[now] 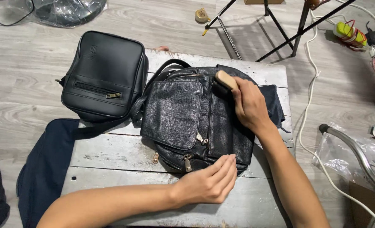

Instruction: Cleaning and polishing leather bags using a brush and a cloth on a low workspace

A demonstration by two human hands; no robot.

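Seen from above, a black pebbled-leather bag (196, 122) with brass zip pulls lies on a worn white wooden table (120, 154). The right hand (248, 105) is closed around a pale wooden brush (225, 80), pressing it on the bag's upper right part. The left hand (210, 181) lies flat and open, fingers together, against the bag's lower edge. To the left, a second, smoother black square bag (103, 74) with one front zip overhangs the table's corner, an embossed round mark on its upper left face. A dark blue cloth (48, 164) hangs off the table's left side. On the grey plank floor, crumpled clear plastic wrap (67, 10) lies at top left, a clear plastic bag (343, 158) sits at right, and a small tape roll (202, 15) lies at top centre. White cables (312, 76) run along the right.
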